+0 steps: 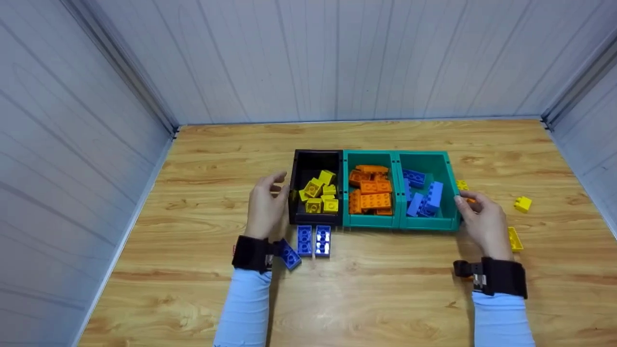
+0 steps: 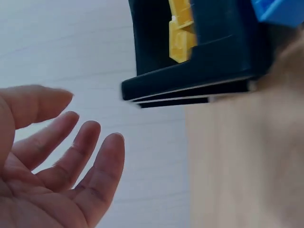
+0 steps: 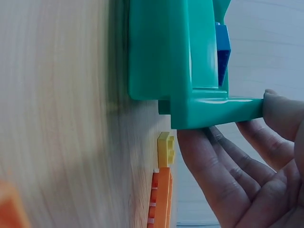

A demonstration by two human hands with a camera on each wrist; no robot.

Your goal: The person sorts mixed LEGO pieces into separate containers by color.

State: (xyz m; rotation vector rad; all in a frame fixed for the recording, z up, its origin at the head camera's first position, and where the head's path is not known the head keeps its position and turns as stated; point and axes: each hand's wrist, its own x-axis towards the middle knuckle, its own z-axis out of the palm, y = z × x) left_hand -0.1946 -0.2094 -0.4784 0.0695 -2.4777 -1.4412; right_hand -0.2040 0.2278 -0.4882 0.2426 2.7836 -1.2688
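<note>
Three joined bins stand in a row in the head view. The black bin holds yellow blocks, the middle teal bin orange blocks, and the right teal bin blue blocks. Beside the black bin is my left hand; the left wrist view shows its loosely bent fingers apart from the bin and holding nothing. My right hand grips the right teal bin's outer wall, thumb on the rim and fingers against the outside.
Blue blocks lie on the wooden table before the black bin. Right of the bins are loose yellow blocks and an orange block, partly behind my right hand. Pale panels wall the table's back and sides.
</note>
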